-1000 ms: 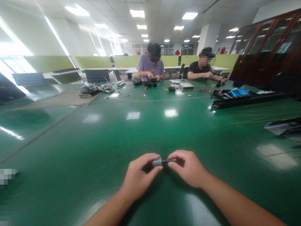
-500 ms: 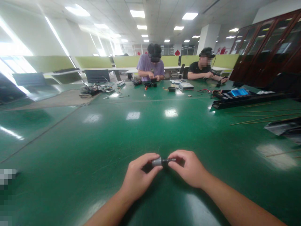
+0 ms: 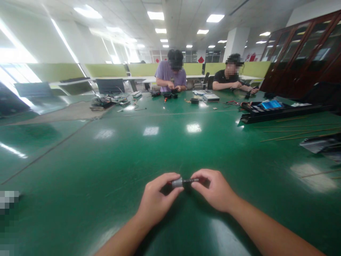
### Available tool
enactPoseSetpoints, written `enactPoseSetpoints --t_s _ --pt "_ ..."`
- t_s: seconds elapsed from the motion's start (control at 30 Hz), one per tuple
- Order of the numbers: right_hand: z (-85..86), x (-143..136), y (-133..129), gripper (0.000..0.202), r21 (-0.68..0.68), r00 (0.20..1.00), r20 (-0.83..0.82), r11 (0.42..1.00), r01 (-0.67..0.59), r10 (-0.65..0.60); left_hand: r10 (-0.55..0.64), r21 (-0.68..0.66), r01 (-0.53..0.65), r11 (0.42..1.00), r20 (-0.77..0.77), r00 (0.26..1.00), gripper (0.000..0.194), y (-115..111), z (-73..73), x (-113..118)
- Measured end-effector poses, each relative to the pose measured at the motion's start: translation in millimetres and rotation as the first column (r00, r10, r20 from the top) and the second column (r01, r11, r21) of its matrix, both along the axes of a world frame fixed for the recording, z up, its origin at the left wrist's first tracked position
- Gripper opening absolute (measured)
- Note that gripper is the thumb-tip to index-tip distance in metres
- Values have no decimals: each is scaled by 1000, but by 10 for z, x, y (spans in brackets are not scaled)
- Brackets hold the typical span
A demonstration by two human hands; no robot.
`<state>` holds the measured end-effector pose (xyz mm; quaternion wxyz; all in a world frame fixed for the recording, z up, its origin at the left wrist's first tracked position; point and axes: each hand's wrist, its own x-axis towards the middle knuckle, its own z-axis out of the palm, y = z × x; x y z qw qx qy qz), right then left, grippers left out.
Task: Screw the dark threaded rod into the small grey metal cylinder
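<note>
My left hand [image 3: 158, 197] is closed, with thumb and fingers gripping a small grey cylinder [image 3: 177, 182] that resembles a little motor. A bit of red shows at its left end, partly hidden by the fingers. From the cylinder's right end a thin dark rod [image 3: 188, 180] runs toward my right hand [image 3: 217, 190]. That hand pinches the rod's ridged far end between thumb and fingers. Cylinder and rod lie in one line, roughly level, just above the green tabletop [image 3: 128, 153]. Whether the rod is fixed to the cylinder I cannot tell.
Two people [image 3: 172, 76] work across the table. Toward the far right lies a long black channel [image 3: 266, 115] with a blue item on it, near several thin rods [image 3: 298, 133]. A heap of electronic parts [image 3: 106, 101] lies far left; a white box [image 3: 211, 97] stands at the back.
My hands have drawn very slightly apart, the grey cylinder shifting a touch to the left. Both grips look the same.
</note>
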<state>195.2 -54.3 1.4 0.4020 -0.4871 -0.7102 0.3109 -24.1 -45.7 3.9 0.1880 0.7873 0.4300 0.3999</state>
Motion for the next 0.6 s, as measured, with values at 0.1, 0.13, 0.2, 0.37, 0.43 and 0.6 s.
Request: enactPoseSetpoints --t_s 0.1,0.13,0.2,0.37,0.43,0.6 --pt "5 -1 -4 9 -7 1000 -1 1000 0 0 4 -2 -4 1000 -5 1000 21 4 -3 -4" --pt "6 -1 -3 9 -8 1000 -2 1000 1 -1 6 -4 -6 1000 -7 1000 21 6 -5 -5" --pt "10 0 1 9 -6 1000 -5 1000 4 -4 8 -2 -8 1000 -8 1000 21 12 -11 -7" --pt "5 -3 11 9 8 1000 4 1000 14 -14 4 6 -4 1000 -10 1000 22 23 -37 -16" --pt "-3 -4 12 9 8 1000 7 1000 14 -14 7 5 -7 1000 -9 1000 23 24 -46 -19" --pt "-12 2 13 9 5 1000 1 1000 24 -24 14 9 -14 1000 5 1000 23 22 -41 -18"
